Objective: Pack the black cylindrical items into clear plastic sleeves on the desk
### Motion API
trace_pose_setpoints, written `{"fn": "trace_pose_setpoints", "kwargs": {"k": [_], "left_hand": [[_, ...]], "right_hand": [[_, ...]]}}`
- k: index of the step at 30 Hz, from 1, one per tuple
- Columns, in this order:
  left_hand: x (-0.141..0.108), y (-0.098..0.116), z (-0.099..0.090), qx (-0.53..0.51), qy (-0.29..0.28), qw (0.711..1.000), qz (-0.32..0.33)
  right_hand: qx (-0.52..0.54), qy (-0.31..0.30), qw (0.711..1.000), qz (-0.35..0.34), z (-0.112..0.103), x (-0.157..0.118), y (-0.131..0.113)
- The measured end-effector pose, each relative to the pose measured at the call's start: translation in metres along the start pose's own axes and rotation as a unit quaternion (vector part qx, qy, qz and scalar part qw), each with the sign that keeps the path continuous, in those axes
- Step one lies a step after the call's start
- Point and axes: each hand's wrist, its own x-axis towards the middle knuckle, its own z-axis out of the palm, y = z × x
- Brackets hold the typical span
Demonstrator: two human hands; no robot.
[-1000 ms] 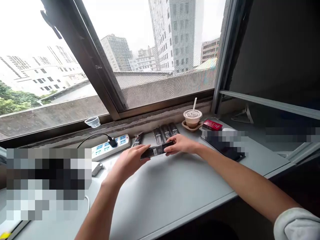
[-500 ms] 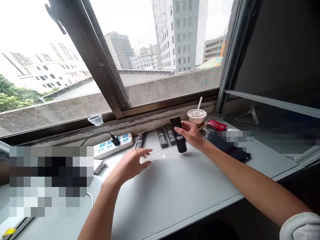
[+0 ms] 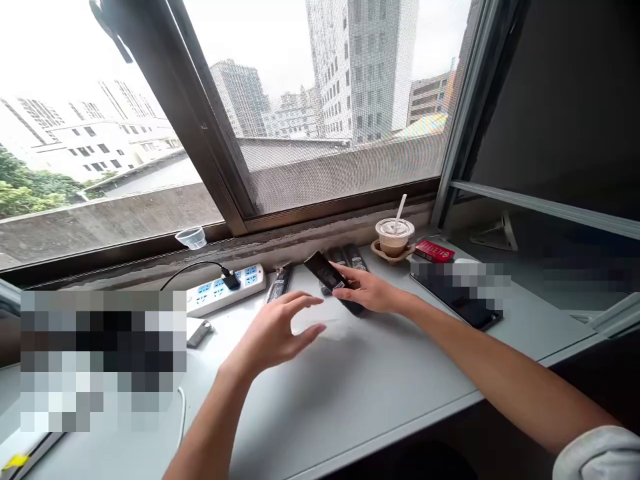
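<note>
My right hand (image 3: pixel 373 291) is closed round a long, narrow black box (image 3: pixel 323 272) with small white printing. The box tilts, its upper end pointing left toward the window and its lower end near the desk top. My left hand (image 3: pixel 281 333) hovers over the desk to the left of the box, fingers spread and curved, with nothing in it. Just behind the box lie several black items in clear wrapping (image 3: pixel 356 257), partly hidden by the box and my right hand. Another wrapped black item (image 3: pixel 279 283) rests beside the power strip.
A white power strip (image 3: pixel 245 283) with a black plug stands at the back left. A drink cup with a straw (image 3: pixel 395 237), a red box (image 3: pixel 434 251) and a dark tablet-like slab (image 3: pixel 457 297) sit to the right. A clear plastic cup (image 3: pixel 192 238) is by the window.
My right hand has tilted the black box from near upright to a leftward slant and shifted it slightly left. My left hand has moved right, closer to it.
</note>
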Motion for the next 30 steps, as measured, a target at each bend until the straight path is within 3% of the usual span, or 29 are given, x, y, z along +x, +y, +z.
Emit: {"fn": "trace_pose_setpoints", "kwargs": {"k": [3,5,9,13,16,27,30], "left_hand": [[0.006,0.001,0.005,0.095,0.119,0.986,0.073],[0.009,0.002,0.007,0.153,0.157,0.969,0.115],[0.012,0.001,0.010,0.198,0.136,0.959,0.152],[0.010,-0.005,0.009,0.202,0.129,0.963,0.121],[0.007,-0.009,0.009,0.217,0.128,0.963,0.094],[0.007,-0.002,0.013,0.242,0.099,0.962,0.076],[0.007,-0.002,0.013,0.241,0.096,0.964,0.067]], "right_hand": [[-0.039,-0.010,0.999,-0.007,0.000,-0.001,-0.006],[-0.042,-0.018,0.999,-0.024,0.003,-0.001,-0.009],[-0.020,0.012,0.997,-0.068,0.011,-0.001,-0.013],[0.031,0.042,0.998,0.024,0.011,0.001,-0.016],[0.047,0.021,0.995,0.090,0.007,0.001,-0.017],[0.074,-0.045,0.992,0.091,0.003,-0.001,-0.023],[0.057,-0.033,0.994,0.090,0.004,-0.001,-0.022]]}}
